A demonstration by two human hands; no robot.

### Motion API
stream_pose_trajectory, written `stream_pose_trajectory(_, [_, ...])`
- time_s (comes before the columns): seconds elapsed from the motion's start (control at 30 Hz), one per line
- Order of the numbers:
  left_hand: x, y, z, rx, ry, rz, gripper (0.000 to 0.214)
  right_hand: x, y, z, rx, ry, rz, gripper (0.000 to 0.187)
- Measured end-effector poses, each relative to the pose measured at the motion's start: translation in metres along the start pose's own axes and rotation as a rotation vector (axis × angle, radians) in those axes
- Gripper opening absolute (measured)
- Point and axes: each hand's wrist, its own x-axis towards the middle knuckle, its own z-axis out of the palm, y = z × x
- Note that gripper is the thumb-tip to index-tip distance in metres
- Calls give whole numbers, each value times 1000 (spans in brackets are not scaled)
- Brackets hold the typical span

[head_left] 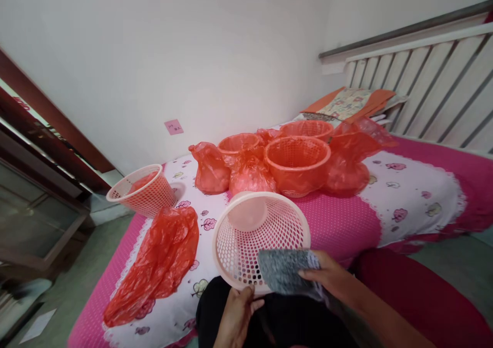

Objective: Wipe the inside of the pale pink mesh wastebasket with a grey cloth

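A pink plastic mesh basket (257,235) lies tilted on its side at the bed's near edge, its opening facing me. My left hand (235,314) grips its lower rim with closed fingers. My right hand (326,275) presses a grey speckled cloth (285,270) against the basket's rim and lower right wall. A loose orange plastic bag (157,263) lies flat on the bed to the left of the basket.
Behind, several baskets lined with orange bags (297,164) and tied orange bags (210,168) stand on the pink and white bedspread (404,194). Another pink basket (141,190) lies at the left edge. A slatted headboard (431,91) rises at right, a dark cabinet (34,204) at left.
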Motion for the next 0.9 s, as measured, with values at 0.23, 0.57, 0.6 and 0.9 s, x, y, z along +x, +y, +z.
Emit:
stream_pose_trajectory(0.23, [-1, 2, 15, -76, 23, -58, 22, 78, -12, 48, -412, 215, -386, 58])
stream_pose_trajectory(0.57, [0, -12, 11, -163, 39, -116, 31, 169, -11, 93, -1251, 72, -252, 34])
stream_pose_trajectory(0.6, [1, -13, 11, -167, 38, -116, 30, 176, -3, 93, -1266, 57, -219, 29])
stream_pose_trajectory(0.9, [3, -9, 9, -198, 37, -121, 23, 193, 55, 87, -1259, -84, -56, 28])
